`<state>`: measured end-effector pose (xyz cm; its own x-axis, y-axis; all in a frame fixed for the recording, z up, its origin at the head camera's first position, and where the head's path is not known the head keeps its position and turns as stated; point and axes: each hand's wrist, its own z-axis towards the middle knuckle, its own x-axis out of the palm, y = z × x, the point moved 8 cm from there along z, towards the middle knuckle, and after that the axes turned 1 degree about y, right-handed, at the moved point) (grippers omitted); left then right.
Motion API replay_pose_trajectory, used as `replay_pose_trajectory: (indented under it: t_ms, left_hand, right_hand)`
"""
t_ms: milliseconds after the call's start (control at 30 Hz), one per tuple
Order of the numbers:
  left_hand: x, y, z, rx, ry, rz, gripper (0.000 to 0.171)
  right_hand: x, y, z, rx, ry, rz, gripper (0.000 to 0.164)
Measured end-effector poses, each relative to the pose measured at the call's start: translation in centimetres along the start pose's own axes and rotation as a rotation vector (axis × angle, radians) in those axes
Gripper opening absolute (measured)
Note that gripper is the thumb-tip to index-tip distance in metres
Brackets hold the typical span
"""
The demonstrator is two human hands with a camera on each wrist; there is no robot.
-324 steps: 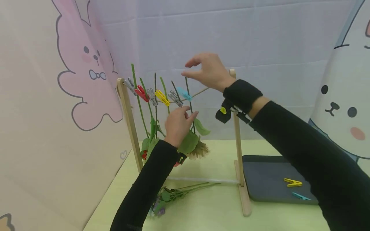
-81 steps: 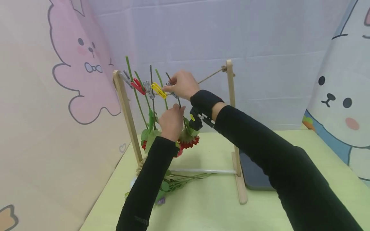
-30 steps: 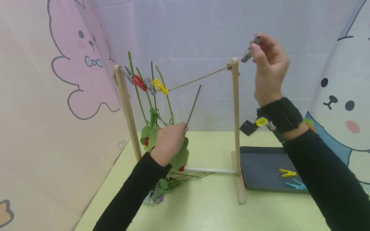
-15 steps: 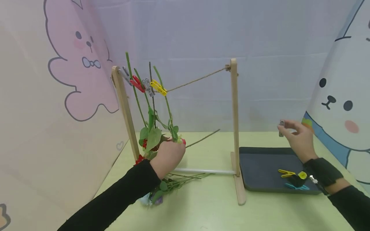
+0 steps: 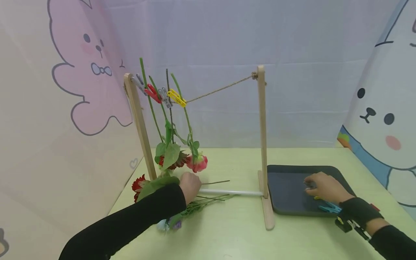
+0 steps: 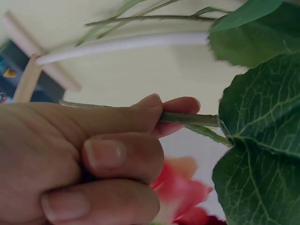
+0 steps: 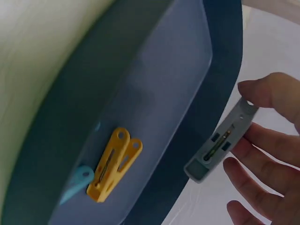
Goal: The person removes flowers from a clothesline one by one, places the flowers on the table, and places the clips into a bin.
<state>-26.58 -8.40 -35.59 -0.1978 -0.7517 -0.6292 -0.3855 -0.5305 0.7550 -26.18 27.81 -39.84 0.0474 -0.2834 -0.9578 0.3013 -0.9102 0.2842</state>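
My left hand point(image 5: 190, 186) pinches the stem point(image 6: 187, 118) of a red flower point(image 5: 138, 186) between thumb and finger, low in front of the rack. Its head points left and its bare stem end points right; green leaves point(image 6: 262, 108) show close in the left wrist view. Over the dark tray point(image 5: 286, 187), my right hand point(image 5: 328, 187) holds a grey clothespin point(image 7: 222, 140) between thumb and fingers. A yellow clothespin point(image 7: 112, 164) and light blue clothespins point(image 5: 329, 207) lie in the tray, partly hidden by that hand in the head view.
A wooden rack point(image 5: 262, 133) carries a rope point(image 5: 221, 88). Several flowers hang head down at its left, pinned by grey, red and yellow point(image 5: 177, 98) clothespins. Loose flower stems point(image 5: 208, 202) lie on the table below, beside the white crossbar point(image 5: 230, 192).
Earlier, blue and grey clothespins held two more flowers on the rope; both are off it now. Lately my left hand lowered the red flower, and my right hand brought the grey clothespin down over the tray.
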Motion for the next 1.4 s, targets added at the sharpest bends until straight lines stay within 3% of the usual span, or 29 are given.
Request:
replay_pose_trajectory:
  t_ms: [267, 367, 467, 567, 667, 733, 800, 900, 933, 967, 1033, 1067, 1200, 1300, 1367, 1400]
  left_hand:
    - [3.5, -1.9, 1.3, 0.004, 0.035, -0.014, 0.050]
    - [3.8, -2.7, 1.4, 0.007, 0.028, -0.012, 0.051]
    - [3.9, -3.7, 1.7, 0.021, -0.021, 0.012, 0.052]
    - [4.5, -5.0, 2.5, 0.032, -0.013, 0.029, 0.049]
    - [6.8, -6.9, 4.3, 0.039, 0.003, 0.019, 0.047]
    - [9.5, -8.5, 6.1, 0.033, -0.048, -0.011, 0.046]
    - [12.7, -10.3, 8.2, 0.026, -0.143, -0.044, 0.046]
    - [14.3, -11.0, 9.2, 0.020, -0.188, -0.063, 0.045]
    - [14.3, -10.9, 9.1, 0.022, -0.160, -0.065, 0.044]
    - [14.5, -11.1, 9.2, 0.018, -0.205, -0.054, 0.043]
    - [14.0, -10.8, 9.0, 0.030, -0.130, -0.048, 0.040]
    - [14.9, -11.2, 9.6, 0.035, -0.116, -0.049, 0.040]
    - [14.5, -11.0, 9.6, 0.019, -0.200, -0.069, 0.039]
    - [12.4, -9.9, 8.4, 0.004, -0.238, -0.091, 0.038]
    - [9.0, -8.2, 5.8, 0.001, -0.246, -0.099, 0.034]
    - [8.5, -7.9, 5.6, 0.005, -0.234, -0.103, 0.034]
  right_hand:
    - [1.8, 1.4, 0.2, -0.029, 0.044, 0.004, 0.030]
    - [2.7, 1.2, 0.4, -0.022, 0.066, -0.004, 0.030]
    - [3.3, 1.2, 0.5, -0.014, 0.084, -0.020, 0.030]
    - [3.8, 1.4, 0.5, -0.007, 0.095, -0.035, 0.030]
    - [4.2, 1.6, 0.6, -0.005, 0.112, -0.049, 0.029]
    - [4.5, 1.5, 0.7, 0.002, 0.123, -0.053, 0.029]
    - [4.8, 1.5, 0.7, 0.006, 0.133, -0.060, 0.029]
    - [5.2, 1.4, 0.7, 0.019, 0.142, -0.066, 0.029]
    - [5.3, 1.4, 0.7, 0.022, 0.145, -0.065, 0.029]
    - [5.4, 1.4, 0.7, 0.024, 0.147, -0.065, 0.029]
    - [5.5, 1.4, 0.6, 0.029, 0.148, -0.059, 0.029]
    - [5.5, 1.4, 0.6, 0.031, 0.147, -0.057, 0.028]
    - [5.6, 1.5, 0.5, 0.029, 0.141, -0.046, 0.029]
    - [5.6, 1.5, 0.4, 0.019, 0.137, -0.035, 0.029]
    - [5.6, 1.5, 0.4, 0.015, 0.135, -0.026, 0.030]
    - [5.6, 1.5, 0.3, 0.013, 0.134, -0.022, 0.030]
